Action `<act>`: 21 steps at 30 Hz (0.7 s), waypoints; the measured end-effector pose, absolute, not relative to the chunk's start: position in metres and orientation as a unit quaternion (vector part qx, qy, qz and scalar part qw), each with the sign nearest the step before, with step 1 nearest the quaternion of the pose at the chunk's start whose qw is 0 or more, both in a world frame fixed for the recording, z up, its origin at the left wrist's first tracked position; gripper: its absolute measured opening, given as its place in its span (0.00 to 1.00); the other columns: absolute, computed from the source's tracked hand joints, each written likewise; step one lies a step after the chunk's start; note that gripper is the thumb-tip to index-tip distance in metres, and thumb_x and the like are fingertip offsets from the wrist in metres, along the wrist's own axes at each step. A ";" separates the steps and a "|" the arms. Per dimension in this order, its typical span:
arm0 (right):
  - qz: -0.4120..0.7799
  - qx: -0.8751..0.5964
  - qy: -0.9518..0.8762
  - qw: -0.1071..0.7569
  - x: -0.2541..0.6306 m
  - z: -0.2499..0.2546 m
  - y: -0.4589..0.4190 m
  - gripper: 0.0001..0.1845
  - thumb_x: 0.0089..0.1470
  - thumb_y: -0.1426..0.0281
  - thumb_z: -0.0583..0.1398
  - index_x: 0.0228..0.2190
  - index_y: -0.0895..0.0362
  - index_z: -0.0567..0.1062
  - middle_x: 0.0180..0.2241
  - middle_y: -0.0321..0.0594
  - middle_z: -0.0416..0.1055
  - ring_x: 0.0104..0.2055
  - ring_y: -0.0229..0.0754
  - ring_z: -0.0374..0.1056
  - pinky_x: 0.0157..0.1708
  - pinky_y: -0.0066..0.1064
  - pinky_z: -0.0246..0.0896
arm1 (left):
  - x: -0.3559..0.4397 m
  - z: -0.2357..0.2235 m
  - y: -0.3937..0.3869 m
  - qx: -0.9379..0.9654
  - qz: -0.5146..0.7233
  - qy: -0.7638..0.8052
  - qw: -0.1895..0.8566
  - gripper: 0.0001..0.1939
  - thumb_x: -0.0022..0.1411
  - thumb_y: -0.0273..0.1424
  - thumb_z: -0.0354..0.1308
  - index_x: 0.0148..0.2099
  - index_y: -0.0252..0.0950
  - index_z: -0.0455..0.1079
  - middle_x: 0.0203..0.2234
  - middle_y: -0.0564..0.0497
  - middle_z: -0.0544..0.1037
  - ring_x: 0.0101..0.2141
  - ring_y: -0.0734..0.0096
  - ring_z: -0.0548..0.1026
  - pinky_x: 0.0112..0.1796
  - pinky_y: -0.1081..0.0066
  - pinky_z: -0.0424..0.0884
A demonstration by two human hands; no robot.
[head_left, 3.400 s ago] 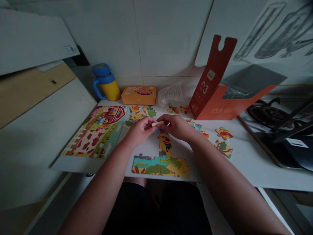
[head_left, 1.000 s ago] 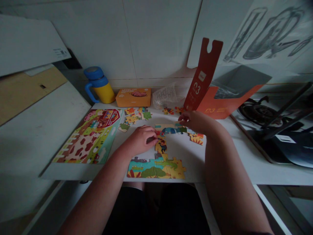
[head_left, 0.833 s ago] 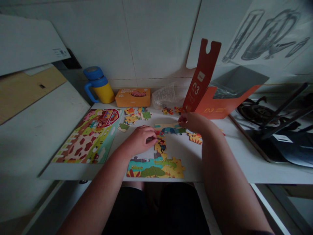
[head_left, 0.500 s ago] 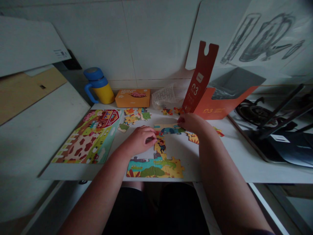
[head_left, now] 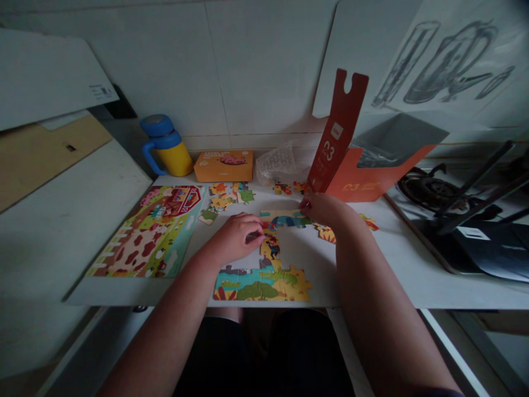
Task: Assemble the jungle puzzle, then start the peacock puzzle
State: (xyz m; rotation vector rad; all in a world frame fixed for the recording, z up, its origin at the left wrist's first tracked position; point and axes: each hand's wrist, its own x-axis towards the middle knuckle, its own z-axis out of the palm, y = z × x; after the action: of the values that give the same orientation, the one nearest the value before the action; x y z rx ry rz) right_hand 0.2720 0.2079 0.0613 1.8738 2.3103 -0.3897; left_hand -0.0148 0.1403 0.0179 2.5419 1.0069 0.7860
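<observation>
A partly joined jigsaw puzzle [head_left: 258, 286] lies near the front edge, with a crocodile and a green bush on its bottom row. A narrow column of pieces [head_left: 271, 246] runs up from it to a top row with a blue elephant [head_left: 287, 220]. My left hand [head_left: 239, 237] is bent at the column's left side, thumb and fingertips closed at the edge of a piece. At the right end of the top row, my right hand [head_left: 324, 209] pinches a puzzle piece, mostly hidden by the fingers. Yellow pieces [head_left: 326, 233] lie just under that wrist.
Loose pieces [head_left: 223, 202] lie at the back left, beside a farm picture sheet [head_left: 144, 234]. Behind stand a blue-yellow flask [head_left: 171, 149], an orange box [head_left: 225, 166], bubble wrap [head_left: 279, 164] and an open red box [head_left: 367, 179]. A gas burner [head_left: 438, 190] is at right.
Both hands stay almost where they were. My right hand's fingers shift very slightly at the top row; the view moves a touch.
</observation>
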 end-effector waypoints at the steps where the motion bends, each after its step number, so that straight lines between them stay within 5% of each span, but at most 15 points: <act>1: -0.127 0.622 0.769 0.073 0.271 0.063 0.207 0.16 0.66 0.71 0.61 0.51 0.57 0.85 0.47 0.51 0.84 0.47 0.49 0.79 0.44 0.32 0.68 | -0.015 0.018 0.140 0.883 0.274 0.351 0.147 0.04 0.70 0.30 0.65 0.39 0.40 0.78 0.46 0.47 0.83 0.48 0.61 0.81 0.52 0.58 0.77; 15: -0.104 0.617 0.777 0.068 0.263 0.063 0.205 0.14 0.65 0.67 0.64 0.47 0.58 0.87 0.43 0.51 0.85 0.45 0.50 0.80 0.43 0.32 0.68 | -0.021 0.020 0.142 0.890 0.243 0.361 0.133 0.05 0.71 0.30 0.64 0.39 0.39 0.79 0.44 0.48 0.83 0.46 0.62 0.80 0.50 0.60 0.76; 21: -0.097 0.630 0.769 0.053 0.263 0.056 0.208 0.13 0.64 0.65 0.65 0.45 0.58 0.87 0.40 0.50 0.85 0.41 0.49 0.80 0.40 0.33 0.68 | -0.023 0.038 0.130 0.910 0.170 0.362 0.110 0.05 0.70 0.34 0.66 0.45 0.40 0.80 0.49 0.47 0.84 0.52 0.57 0.80 0.57 0.53 0.74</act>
State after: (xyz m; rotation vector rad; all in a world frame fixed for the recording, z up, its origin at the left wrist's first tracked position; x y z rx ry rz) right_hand 0.2633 0.2077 0.0560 1.9142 2.3372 -0.2958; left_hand -0.0235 0.1298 0.0379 2.6732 1.0644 0.5003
